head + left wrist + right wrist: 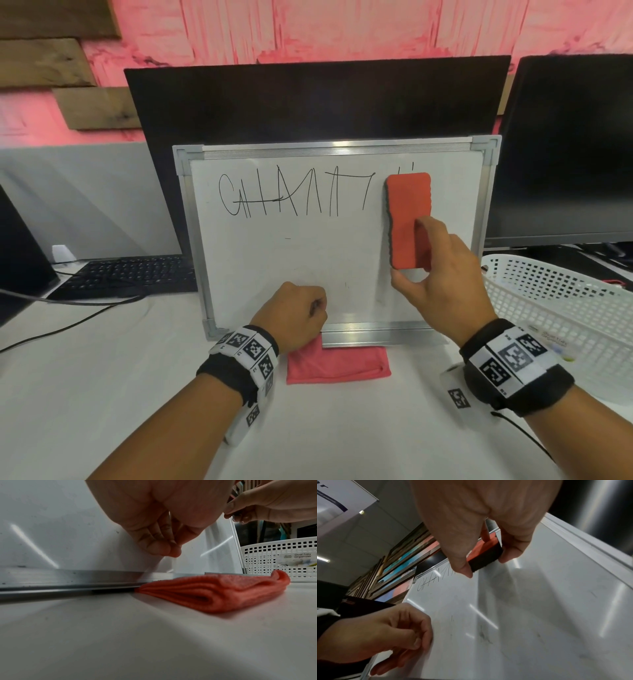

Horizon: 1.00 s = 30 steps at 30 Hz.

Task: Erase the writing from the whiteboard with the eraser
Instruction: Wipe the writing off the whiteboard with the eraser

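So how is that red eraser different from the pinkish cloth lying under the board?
The eraser is a stiff block with wavy edges and a dark underside; the cloth is soft and folded in layers. The eraser is held upright against the whiteboard by the right hand; the cloth lies flat on the table, untouched, tucked under the board's bottom edge. Both are reddish.

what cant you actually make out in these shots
- Head view: the writing under the eraser is hidden; only stroke tips show above it.
- Head view: the left hand covers the whiteboard there; contact cannot be told.
- Right wrist view: the right hand hides most of the eraser.
- Head view: the basket label is too blurred to read.
- Left wrist view: the red cloth runs under the board; that part is hidden.
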{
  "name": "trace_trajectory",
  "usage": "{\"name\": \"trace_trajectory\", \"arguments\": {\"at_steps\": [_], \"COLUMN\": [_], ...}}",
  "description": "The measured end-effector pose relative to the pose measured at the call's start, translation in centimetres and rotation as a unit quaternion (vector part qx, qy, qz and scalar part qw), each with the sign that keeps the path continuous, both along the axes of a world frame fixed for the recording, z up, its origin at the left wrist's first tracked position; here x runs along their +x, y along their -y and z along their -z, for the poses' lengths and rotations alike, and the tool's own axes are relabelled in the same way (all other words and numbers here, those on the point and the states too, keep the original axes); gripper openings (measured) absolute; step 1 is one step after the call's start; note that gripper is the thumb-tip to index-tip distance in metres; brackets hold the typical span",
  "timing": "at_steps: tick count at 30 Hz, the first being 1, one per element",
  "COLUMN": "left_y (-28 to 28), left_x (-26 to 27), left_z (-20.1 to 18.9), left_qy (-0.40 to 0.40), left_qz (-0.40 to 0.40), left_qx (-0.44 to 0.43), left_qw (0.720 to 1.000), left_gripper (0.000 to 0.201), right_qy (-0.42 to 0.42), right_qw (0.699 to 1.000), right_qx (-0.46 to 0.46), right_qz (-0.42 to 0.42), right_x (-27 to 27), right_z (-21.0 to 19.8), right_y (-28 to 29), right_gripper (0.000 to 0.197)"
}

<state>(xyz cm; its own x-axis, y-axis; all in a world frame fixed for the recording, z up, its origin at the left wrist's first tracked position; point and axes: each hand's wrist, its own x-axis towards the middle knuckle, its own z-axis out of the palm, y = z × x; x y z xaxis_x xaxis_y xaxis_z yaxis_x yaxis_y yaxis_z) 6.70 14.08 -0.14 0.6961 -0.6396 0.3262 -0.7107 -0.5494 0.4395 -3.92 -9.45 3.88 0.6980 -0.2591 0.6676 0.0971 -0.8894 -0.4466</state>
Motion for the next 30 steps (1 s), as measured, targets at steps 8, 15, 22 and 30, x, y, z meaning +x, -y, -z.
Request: {"name": "trace_trajectory", "arguments": {"at_steps": [8,15,22,30], "left_y": [0.1,0.0,-0.1,-0.1], "left_x": [-0.2,-0.1,-0.1,-0.2], "left_z": [0.0,0.1,0.0,-0.1], "left_qy": [-0.006,-0.003,-0.004,0.001], "left_qz": [-0.007,-0.006,-0.007,-0.010], "left_qx": [0.006,0.001,0.005,0.016], "left_qw": [1.000,1.000,1.000,1.000], "left_gripper": [0.016,0.016,0.016,0.016], "right_qy": [0.043,0.056,0.038,-0.003], "right_qw": [0.999,0.998,0.999,0.999], "right_qx": [-0.011,-0.006,-0.011,-0.002], "right_qz": [0.008,0.006,-0.015,-0.046], "right_x": [0.6,-0.5,-0.4,0.1], "right_z": [-1.8,-0.4,-0.2,0.7], "right_y": [0.5,-0.5,-1.0,-1.6], "right_gripper": [0.077,0.072,0.062,0.059]}}
